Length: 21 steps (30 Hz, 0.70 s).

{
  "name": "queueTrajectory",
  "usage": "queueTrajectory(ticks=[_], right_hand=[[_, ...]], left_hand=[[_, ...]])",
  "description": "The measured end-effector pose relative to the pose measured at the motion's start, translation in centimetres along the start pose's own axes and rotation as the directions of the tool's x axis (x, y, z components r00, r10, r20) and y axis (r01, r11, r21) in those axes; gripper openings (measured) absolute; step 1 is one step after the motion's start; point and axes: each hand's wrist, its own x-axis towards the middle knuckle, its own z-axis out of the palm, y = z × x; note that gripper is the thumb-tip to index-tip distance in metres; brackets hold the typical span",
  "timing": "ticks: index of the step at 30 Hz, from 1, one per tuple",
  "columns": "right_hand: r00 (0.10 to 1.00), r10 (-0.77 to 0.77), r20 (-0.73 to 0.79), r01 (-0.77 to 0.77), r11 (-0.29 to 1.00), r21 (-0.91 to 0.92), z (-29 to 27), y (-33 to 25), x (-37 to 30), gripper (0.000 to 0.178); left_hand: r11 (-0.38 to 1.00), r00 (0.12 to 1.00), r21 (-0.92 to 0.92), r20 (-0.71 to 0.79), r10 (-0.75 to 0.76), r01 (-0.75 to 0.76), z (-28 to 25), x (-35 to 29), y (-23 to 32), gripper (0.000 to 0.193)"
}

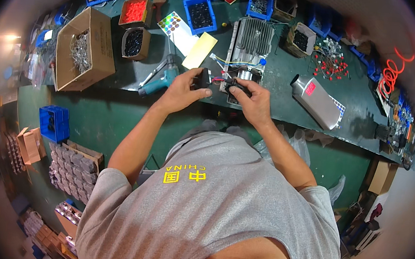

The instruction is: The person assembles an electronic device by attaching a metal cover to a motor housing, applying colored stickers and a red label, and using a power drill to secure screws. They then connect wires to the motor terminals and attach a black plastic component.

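Note:
A finned grey metal unit (255,35) lies at the bench's near edge, with a yellow-and-blue wire across it and a shiny cylinder at its near end. My left hand (180,95) is closed on a small black part (204,77) just left of the unit. Over the unit's near end, my right hand (254,102) pinches another black piece (234,84), largely covered by the fingers. Short red wires (218,79) run between the two hands. Beside my left hand lies a teal power screwdriver (160,84).
A cardboard box of metal pieces (97,40) stands at left, near bins of red parts (135,11) and black parts (134,42). Blue bins (200,15) line the back. To the right are a silver housing (318,101), red-tipped wires (332,62) and a coiled red hose (388,76).

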Motion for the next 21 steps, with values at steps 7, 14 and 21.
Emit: queueTrajectory(ticks=[7,14,21], right_hand=[[0.975,-0.220,0.026,0.221,0.958,-0.183,2.4,-0.7,-1.6,0.028],[0.977,-0.211,0.019,0.209,0.942,-0.261,-0.4,-1.6,5.6,0.027],[0.955,-0.061,0.292,0.218,0.811,-0.544,2.1,2.8,13.1,0.029]], left_hand=[[0.820,0.942,0.548,-0.159,0.296,-0.165,0.1,0.6,-3.0,0.066],[0.982,0.994,0.183,-0.092,0.064,-0.046,-0.2,-0.5,-2.9,0.074],[0.932,0.988,0.327,0.034,0.153,-0.155,0.9,0.2,-2.9,0.071]])
